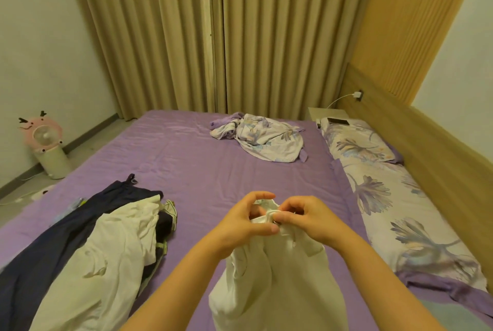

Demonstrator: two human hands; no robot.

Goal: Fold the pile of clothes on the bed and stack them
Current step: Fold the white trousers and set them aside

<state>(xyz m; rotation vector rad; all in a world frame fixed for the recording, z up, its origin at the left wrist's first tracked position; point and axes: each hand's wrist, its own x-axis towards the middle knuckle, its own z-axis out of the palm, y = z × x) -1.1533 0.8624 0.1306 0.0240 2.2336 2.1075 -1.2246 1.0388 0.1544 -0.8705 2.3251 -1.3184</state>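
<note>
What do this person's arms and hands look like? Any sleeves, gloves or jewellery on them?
Both forearms are bare right down to the bottom edge of the picture, so no sleeves show. The left hand and the right hand wear no gloves. No watch, bracelet or ring is visible on either wrist or on the fingers that show. The fingernails look short and plain.

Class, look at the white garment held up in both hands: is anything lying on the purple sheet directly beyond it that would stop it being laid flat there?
Nothing visible does. The white garment hangs from the left hand and right hand; the purple sheet beyond is bare. The clothes pile lies off to the left, the floral bedding farther back.
</note>
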